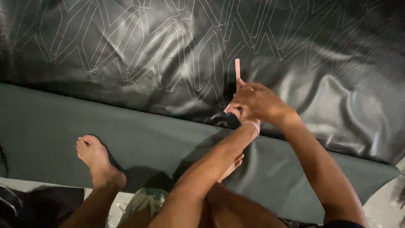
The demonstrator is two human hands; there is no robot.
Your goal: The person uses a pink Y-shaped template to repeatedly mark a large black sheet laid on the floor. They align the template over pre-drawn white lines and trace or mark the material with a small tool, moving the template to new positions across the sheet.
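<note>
We see a narrow pink template strip [237,69] standing up against the glossy black sheet [329,84], which bears white traced outlines [168,55]. Our right hand [259,101] closes over the strip's lower part, fingers curled around it. Our left hand [238,113] sits beneath, mostly hidden; we cannot tell how far it is open. A grey mat [50,126] lies nearer, with our bare foot [96,158] on it.
</note>
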